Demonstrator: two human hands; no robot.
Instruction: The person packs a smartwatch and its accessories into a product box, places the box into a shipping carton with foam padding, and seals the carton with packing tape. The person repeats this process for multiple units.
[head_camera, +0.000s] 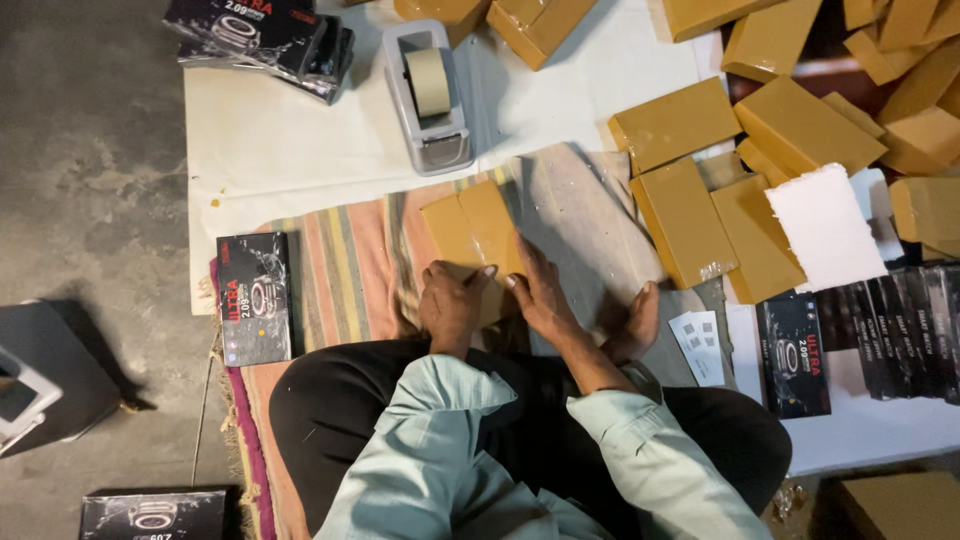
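Brown paper-wrapped box (470, 225) lies on the striped mat (340, 270), my left hand (452, 300) and right hand (540, 290) pressing flat and open on it.

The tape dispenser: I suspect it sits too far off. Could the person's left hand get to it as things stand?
Probably yes. The tape dispenser stands beyond the brown-wrapped box that both hands press on, with only bare white sheet between. The left hand would need to let go and stretch forward.

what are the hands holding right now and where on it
Both hands press on a brown paper-wrapped box lying on the striped mat. The left hand and right hand lie flat on its near end, pinning rather than lifting.
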